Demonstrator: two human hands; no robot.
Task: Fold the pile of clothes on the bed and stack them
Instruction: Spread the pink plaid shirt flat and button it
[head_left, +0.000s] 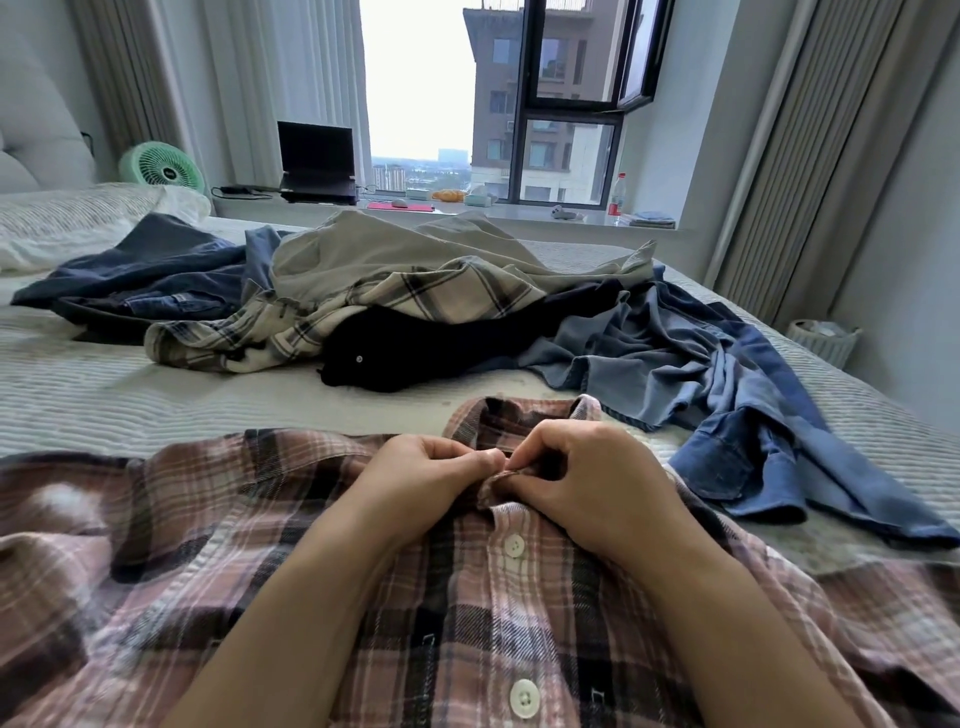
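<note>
Pink plaid shirt (519, 597): lies spread flat on the bed (130, 400), front up, collar pointing away from the person toward the pile; two white buttons show down its placket, both done up.
Left hand (431, 475): at the shirt's neck, just below the collar; fingers curled, thumb and fingertips pinching the placket edge.
Right hand (592, 483): just beside the left hand, almost touching it at the fingertips; fingers curled, pinching the same small fold of cloth at the top of the placket.
Grip: both hands are closed tight on the shirt fabric, with no gap showing between fingers and cloth; whether a button sits between them cannot be told.
Black garment (415, 348): beyond the shirt's collar, near it but apart, lying crumpled.
Cream plaid shirt (332, 317): beyond the shirt, left of the black garment and partly over it.
Beige garment (395, 249): heaped behind the cream plaid shirt, farther from the pink plaid shirt.
Dark blue garments (150, 270): far left of the pile, well apart from the pink plaid shirt.
Denim shirt (727, 395): right of the shirt's collar, one sleeve trailing down near the pink plaid shirt's right shoulder.
Window sill (519, 213): beyond the pile, holding a laptop (317, 161) and a bottle (617, 195).
Green fan (158, 166): left of the laptop.
</note>
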